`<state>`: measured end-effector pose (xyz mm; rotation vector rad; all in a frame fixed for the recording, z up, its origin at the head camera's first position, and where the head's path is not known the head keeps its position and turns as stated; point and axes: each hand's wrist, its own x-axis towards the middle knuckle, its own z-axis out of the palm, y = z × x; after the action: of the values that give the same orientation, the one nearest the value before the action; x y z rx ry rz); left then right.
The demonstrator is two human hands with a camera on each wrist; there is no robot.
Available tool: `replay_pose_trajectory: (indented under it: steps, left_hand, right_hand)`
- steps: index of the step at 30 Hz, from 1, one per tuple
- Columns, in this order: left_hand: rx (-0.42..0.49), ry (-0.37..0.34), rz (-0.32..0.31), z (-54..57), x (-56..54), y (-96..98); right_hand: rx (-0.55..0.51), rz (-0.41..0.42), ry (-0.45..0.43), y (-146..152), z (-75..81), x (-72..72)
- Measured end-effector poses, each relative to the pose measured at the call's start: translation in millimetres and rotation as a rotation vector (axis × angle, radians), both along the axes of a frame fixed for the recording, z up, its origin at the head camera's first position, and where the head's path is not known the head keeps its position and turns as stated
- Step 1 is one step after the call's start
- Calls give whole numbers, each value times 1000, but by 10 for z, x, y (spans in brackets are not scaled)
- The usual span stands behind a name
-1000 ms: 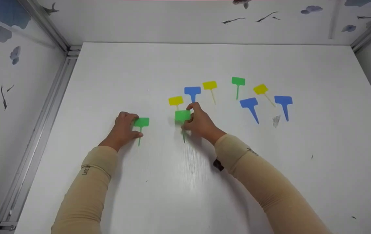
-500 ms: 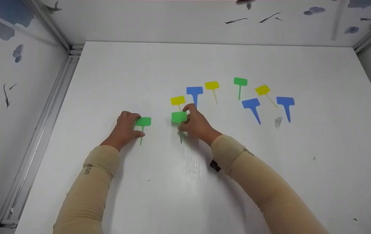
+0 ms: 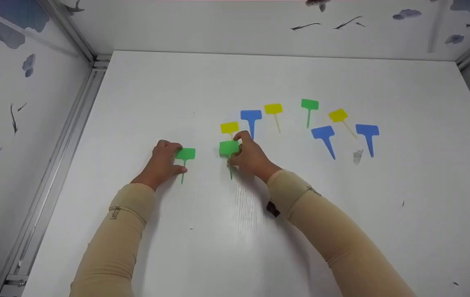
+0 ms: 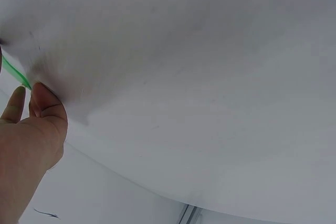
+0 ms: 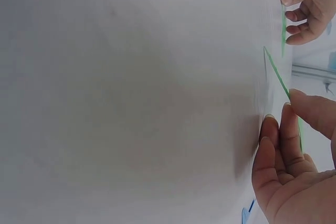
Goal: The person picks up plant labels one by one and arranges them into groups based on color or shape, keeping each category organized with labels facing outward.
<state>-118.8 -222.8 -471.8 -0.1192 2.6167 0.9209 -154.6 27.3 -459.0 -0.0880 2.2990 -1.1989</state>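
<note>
My left hand [image 3: 163,165] rests at the left of a green plant label [image 3: 186,154] lying on the white table. Its fingertips touch the label's top corner, and its thumb lies across the thin stem. A second green plant label [image 3: 229,147] is pinched between the thumb and fingers of my right hand [image 3: 253,156]. In the right wrist view this pinched label [image 5: 276,72] tilts, its stem tip close to the tabletop. Just beyond it lies a yellow plant label [image 3: 229,127], its stem partly hidden.
Farther back on the table [image 3: 202,247] lie a blue label [image 3: 251,115], a yellow label [image 3: 273,109] and a green label [image 3: 309,104]. To the right are another yellow label [image 3: 338,115] and two blue ones. A grey smudge [image 3: 357,156] marks the tabletop near them.
My right hand has carried its green plant label slightly left, nearer the label under my left hand. The left hand keeps its place; the whole view has shifted a little.
</note>
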Motion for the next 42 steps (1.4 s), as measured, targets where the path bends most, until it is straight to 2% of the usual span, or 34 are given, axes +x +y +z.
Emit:
replay_pose_trajectory:
  steps: [21, 42]
  left_hand:
    - [-23, -1, -25, -1, -19, 9]
    - [-40, -3, -13, 4, -10, 23]
  right_hand:
    - [21, 16, -12, -154, 12, -18]
    - [43, 31, -7, -319, 13, 19]
